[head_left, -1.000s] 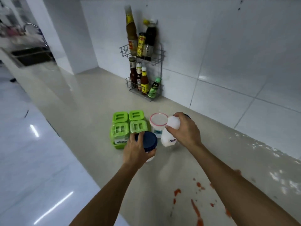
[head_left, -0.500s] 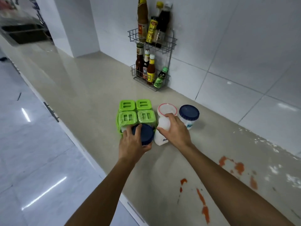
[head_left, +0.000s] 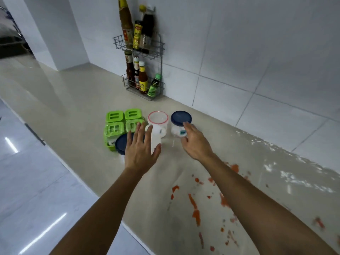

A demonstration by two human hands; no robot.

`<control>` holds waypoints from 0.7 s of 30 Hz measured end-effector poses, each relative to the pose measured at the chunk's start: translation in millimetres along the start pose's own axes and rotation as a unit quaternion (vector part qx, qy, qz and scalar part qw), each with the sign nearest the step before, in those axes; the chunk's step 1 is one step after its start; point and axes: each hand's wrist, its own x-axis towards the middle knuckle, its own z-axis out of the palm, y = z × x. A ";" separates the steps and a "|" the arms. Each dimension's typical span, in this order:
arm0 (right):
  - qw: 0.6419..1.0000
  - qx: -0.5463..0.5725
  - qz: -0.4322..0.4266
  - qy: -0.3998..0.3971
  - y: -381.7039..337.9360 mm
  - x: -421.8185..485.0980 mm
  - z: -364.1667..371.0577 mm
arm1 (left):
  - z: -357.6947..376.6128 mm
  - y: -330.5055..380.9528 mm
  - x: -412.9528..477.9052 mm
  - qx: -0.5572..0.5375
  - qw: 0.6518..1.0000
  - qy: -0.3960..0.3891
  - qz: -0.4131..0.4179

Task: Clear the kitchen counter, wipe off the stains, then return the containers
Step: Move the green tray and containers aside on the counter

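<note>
Several containers stand grouped on the beige counter [head_left: 77, 100]: a green four-box spice set [head_left: 119, 126], a clear jar with a red rim [head_left: 158, 117], a white bottle [head_left: 156, 139], and two blue-lidded jars, one [head_left: 181, 119] on the right and one [head_left: 120, 144] in front of the spice set. My left hand [head_left: 139, 150] hovers flat with straight spread fingers over the near blue-lidded jar and the white bottle, holding nothing. My right hand [head_left: 195, 142] is relaxed, fingertips at the right jar's side. Red stains [head_left: 195, 207] spatter the counter by my right forearm.
A two-tier wire rack [head_left: 142, 52] of sauce bottles stands against the tiled wall behind the containers. The counter's front edge [head_left: 60, 159] runs diagonally on the left, above a glossy floor. White smears [head_left: 294, 177] mark the counter at the right.
My left hand let go of the near blue-lidded jar and opened flat. My right hand released the white bottle and moved right to the other blue-lidded jar.
</note>
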 end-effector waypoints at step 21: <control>0.916 -0.178 0.298 0.201 359.3 -266.0 -260.4 | 32.6 514.8 -37.2 -0.083 0.929 -0.126 0.338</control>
